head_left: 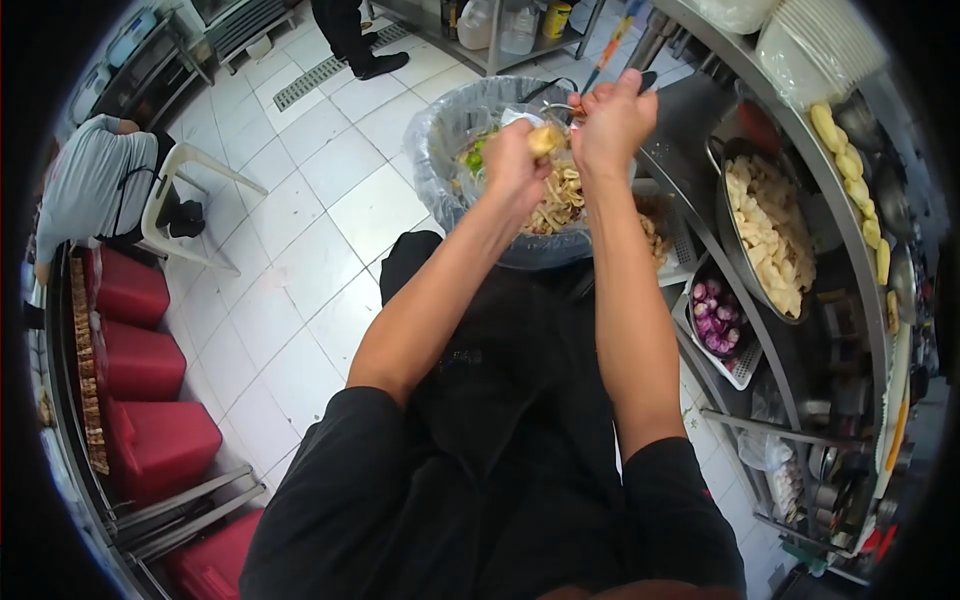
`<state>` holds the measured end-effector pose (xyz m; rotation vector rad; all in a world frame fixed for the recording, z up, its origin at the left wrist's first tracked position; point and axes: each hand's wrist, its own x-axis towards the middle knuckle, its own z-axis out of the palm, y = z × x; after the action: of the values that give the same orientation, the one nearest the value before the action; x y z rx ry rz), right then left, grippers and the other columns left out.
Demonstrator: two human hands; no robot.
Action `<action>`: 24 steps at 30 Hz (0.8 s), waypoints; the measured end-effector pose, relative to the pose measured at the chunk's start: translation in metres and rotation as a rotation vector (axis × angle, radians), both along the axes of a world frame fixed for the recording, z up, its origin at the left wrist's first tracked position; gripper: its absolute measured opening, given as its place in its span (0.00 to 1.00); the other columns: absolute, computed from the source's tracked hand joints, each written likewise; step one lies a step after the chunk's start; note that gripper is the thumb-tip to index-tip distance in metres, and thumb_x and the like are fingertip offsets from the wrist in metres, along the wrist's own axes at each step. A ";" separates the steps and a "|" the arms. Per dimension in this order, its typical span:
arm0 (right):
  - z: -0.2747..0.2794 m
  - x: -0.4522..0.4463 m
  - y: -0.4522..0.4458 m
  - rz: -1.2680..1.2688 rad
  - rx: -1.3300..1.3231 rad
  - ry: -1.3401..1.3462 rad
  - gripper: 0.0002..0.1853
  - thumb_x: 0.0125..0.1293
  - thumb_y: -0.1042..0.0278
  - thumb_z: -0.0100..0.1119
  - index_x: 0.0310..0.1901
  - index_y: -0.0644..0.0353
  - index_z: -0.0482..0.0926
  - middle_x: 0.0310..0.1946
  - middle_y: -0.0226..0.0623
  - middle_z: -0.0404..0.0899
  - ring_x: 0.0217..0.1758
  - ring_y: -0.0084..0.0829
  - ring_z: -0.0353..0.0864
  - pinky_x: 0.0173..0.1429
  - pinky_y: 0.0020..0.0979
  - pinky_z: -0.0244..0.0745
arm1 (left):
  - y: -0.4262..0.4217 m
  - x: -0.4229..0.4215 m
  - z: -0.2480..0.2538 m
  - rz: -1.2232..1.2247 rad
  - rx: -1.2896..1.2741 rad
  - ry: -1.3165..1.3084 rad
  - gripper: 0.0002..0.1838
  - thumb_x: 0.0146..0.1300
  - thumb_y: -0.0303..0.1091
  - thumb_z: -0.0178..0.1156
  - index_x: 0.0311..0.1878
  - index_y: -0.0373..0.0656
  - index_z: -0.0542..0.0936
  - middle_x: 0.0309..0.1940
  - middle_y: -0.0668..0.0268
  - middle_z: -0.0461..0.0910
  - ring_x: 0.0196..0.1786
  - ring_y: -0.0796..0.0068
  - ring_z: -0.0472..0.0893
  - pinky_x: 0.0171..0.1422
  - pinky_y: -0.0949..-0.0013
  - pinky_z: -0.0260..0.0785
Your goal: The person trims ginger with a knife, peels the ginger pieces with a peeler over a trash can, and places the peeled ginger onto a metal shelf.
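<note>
My left hand (515, 165) is closed around a yellowish, potato-like piece (546, 140), held over a bin. In my right hand (612, 122) is a tool with a dark handle (648, 80). Its working end, near the piece, is too small to make out. Below both hands stands a round bin (432, 165) lined with a clear plastic bag. Brownish peelings (560, 205) and some green scraps (474, 155) lie inside it.
To the right, a metal pan (733, 235) holds pale chunks, above a basket (742, 372) of purple onions (716, 318). Yellow peeled pieces (850, 170) line the counter edge. At left, a person (100, 180) sits on a white chair (170, 200) near red bins (160, 440). Another person's legs (342, 35) stand behind.
</note>
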<state>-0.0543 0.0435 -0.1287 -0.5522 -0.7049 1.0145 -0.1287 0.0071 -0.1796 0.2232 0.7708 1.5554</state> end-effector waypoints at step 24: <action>0.008 0.003 -0.029 0.238 -0.050 0.029 0.11 0.74 0.63 0.40 0.36 0.56 0.53 0.19 0.29 0.60 0.17 0.21 0.59 0.29 0.34 0.72 | -0.003 0.003 -0.001 -0.026 -0.048 -0.071 0.07 0.63 0.36 0.48 0.32 0.44 0.68 0.22 0.66 0.69 0.18 0.75 0.65 0.18 0.73 0.51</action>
<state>-0.0510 0.0147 -0.1211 -0.5038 -0.7325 1.2626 -0.1253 0.0043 -0.1805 0.1413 0.7454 1.5104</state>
